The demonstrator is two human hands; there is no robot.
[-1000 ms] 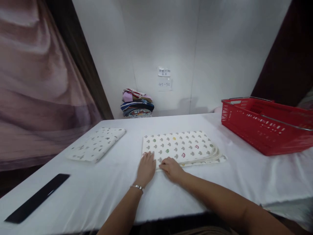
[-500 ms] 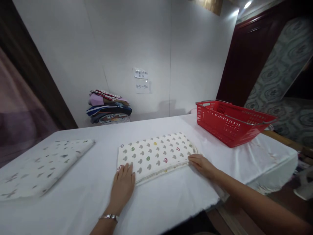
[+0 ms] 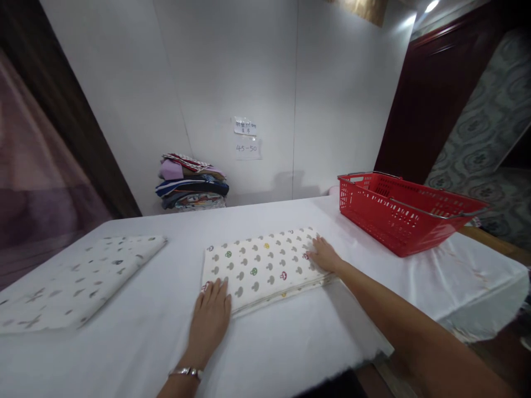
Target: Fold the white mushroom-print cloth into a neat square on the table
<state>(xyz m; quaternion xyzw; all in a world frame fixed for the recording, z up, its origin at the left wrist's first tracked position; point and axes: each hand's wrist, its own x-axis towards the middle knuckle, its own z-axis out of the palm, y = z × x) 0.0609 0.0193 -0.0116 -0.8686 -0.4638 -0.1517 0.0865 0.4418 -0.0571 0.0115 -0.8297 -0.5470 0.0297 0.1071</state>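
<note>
A folded white cloth with a mushroom print (image 3: 261, 264) lies flat in the middle of the white table (image 3: 290, 342). My left hand (image 3: 211, 320) rests palm down at the cloth's near left corner, fingers stretched out and touching its edge. My right hand (image 3: 323, 255) lies flat on the cloth's right end, fingers spread over the top layer. Neither hand holds anything.
A second folded printed cloth (image 3: 78, 279) lies at the left of the table. A red plastic basket (image 3: 398, 213) with metal handles stands at the right. A pile of folded fabrics (image 3: 191, 182) sits by the back wall, under paper notes (image 3: 248, 138).
My right hand has slid from the cloth's near right corner up onto its right end. My left hand stays at the near left corner. The view has shifted slightly.
</note>
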